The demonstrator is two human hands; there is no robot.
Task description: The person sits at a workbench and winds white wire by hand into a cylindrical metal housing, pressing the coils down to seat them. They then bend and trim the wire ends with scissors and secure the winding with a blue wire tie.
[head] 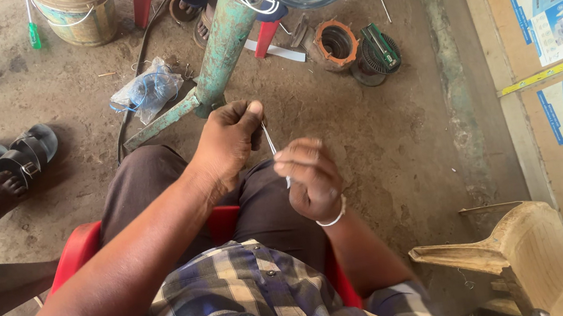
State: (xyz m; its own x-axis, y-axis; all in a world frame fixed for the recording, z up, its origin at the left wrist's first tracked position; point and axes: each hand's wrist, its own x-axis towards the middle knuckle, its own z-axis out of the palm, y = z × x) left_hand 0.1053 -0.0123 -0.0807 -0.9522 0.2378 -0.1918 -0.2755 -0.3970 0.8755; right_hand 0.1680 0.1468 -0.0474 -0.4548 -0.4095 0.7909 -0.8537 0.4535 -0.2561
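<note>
left hand (231,139) – grip pinching thin wire (270,141) at 12 o'clock | right hand (310,176) – pinching its lower end | risk: wire may slip, prick fingers

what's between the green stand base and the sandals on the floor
A clear plastic bag with something blue inside lies between the green stand and the sandals, beside a dark cable. Otherwise bare dirt floor, in the head view.

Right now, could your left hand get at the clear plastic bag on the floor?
Probably yes, with a forward lean. The left hand is pinching the thin wire, so it would need freeing. The plastic bag lies on open floor beside the green stand, nothing between.
</note>
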